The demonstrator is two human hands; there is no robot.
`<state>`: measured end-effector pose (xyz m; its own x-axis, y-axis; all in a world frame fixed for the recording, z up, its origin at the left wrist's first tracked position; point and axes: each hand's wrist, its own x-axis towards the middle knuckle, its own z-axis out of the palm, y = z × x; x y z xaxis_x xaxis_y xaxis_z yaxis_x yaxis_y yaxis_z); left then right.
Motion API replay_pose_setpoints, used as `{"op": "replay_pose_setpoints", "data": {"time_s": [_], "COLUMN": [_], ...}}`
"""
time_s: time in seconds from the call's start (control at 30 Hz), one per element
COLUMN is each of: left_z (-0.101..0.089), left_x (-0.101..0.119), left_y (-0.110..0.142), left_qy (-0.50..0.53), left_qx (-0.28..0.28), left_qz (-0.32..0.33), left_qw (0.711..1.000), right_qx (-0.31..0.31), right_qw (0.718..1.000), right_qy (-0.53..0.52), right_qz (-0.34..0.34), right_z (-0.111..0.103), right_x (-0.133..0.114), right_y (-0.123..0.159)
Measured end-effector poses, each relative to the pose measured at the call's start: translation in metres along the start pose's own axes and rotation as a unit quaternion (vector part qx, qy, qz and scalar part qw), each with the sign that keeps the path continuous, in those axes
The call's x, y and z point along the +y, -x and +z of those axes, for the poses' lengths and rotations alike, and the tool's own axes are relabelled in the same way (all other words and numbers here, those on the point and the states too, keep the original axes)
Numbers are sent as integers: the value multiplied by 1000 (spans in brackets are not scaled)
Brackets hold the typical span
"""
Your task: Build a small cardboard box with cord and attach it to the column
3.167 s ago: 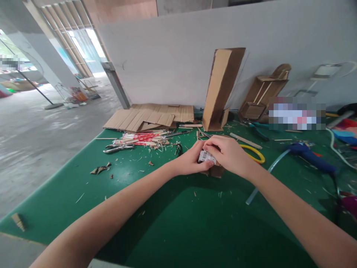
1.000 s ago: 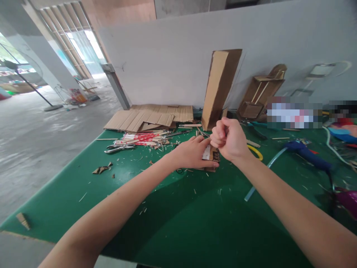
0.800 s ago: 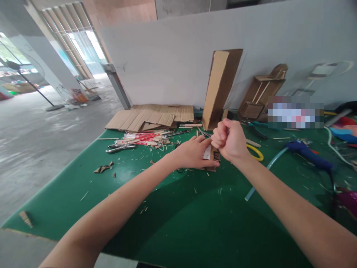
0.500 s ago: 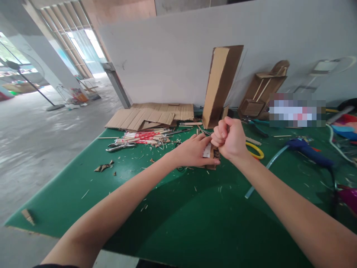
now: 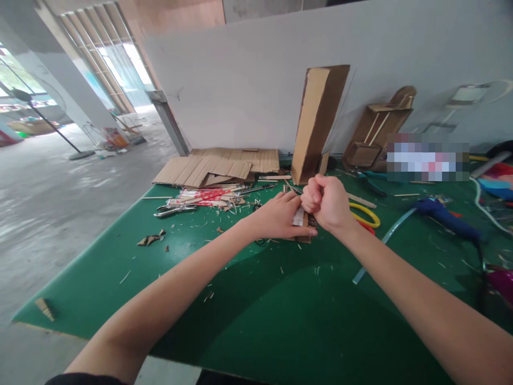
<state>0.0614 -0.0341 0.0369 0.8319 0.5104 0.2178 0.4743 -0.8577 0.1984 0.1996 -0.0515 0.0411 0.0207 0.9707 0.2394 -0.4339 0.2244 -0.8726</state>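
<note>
My left hand (image 5: 280,215) lies flat with its fingers stretched out, pressing on a small piece of cardboard (image 5: 303,239) on the green table. A white label and a dark print show on that cardboard beside the thumb. Just to the right, my right hand (image 5: 325,202) is closed in a fist over the cardboard's right side, close to the left fingertips. Whatever the fist holds is hidden; a thin dark point (image 5: 295,189) shows just beyond it, but I cannot tell whether it belongs to the hand.
Flat cardboard sheets (image 5: 224,161), wrapped sticks (image 5: 210,196) and scissors (image 5: 176,210) lie at the back left. A tall cardboard box (image 5: 316,123) stands against the wall. To the right are a yellow tape roll (image 5: 371,215) and a blue glue gun (image 5: 444,218) with a long glue stick (image 5: 380,248).
My right fist has come down slightly and a little to the left, onto the cardboard. The left hand stays in place. The view has shifted slightly.
</note>
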Motion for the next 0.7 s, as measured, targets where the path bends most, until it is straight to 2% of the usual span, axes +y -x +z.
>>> {"op": "replay_pose_setpoints", "data": {"time_s": [0.13, 0.27, 0.43, 0.57, 0.7], "left_z": [1, -2, -5, -4, -4], "left_x": [-3, -5, -12, -19, -21], "left_y": [0, 0, -6, -14, -21], "left_qy": [16, 55, 136, 203, 211], "left_qx": [5, -2, -22, -7, -10], "left_qz": [5, -14, -13, 3, -4], "left_qw": [1000, 998, 990, 979, 977], "right_qx": [-24, -24, -26, -3, 11], "right_qw": [999, 991, 988, 979, 977], "right_qy": [2, 83, 122, 173, 174], "right_qz": [-38, -99, -95, -108, -121], "right_z": [-7, -18, -20, -18, -22], "right_x": [3, -3, 0, 11, 14], "right_y": [0, -4, -9, -9, -11]}}
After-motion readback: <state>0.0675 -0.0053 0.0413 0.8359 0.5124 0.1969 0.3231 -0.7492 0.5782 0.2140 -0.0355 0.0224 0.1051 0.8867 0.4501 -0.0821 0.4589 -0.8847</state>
